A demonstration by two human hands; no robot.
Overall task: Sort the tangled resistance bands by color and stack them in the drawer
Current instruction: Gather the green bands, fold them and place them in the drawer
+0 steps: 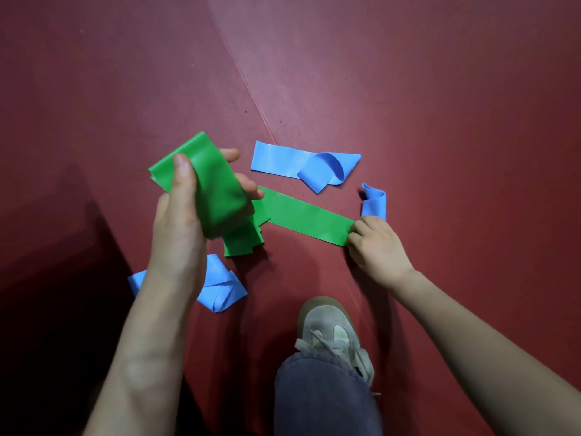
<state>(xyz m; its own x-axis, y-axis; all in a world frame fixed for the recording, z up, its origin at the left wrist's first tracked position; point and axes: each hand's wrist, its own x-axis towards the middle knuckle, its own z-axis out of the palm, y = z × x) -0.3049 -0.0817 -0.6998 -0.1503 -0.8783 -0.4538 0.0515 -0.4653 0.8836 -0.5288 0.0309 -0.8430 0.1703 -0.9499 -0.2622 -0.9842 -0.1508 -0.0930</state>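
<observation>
We see our left hand [180,215] raised above the red floor [424,89], thumb on the near side and fingers wrapped round the far side, clasping a folded green band [210,184] that stands tilted in the grip. Our right hand [379,243] is down at the floor with its fingers curled, pinching the right end of a flat green strip [305,218] that lies stretched along the floor toward the left hand. Its left end runs under the folded green piece, and we cannot tell whether the two are one band or separate. Beneath the left hand another bit of green [240,242] lies folded on the floor, its stepped edges showing layers. Three blue bands rest loose on the floor: a long blue band [283,160] beyond the green strip, flat at its left and curled over into a loop at its right; a small curled blue band [374,201] just beside the right hand's knuckles — touching or not, we cannot tell; and a crumpled blue band [220,287] nearer to us, partly hidden behind the left forearm. A thin seam [243,80] crosses the floor diagonally toward the bands. At the bottom, a grey laced shoe [330,328] and a denim trouser leg [320,401] sit between the two forearms.
</observation>
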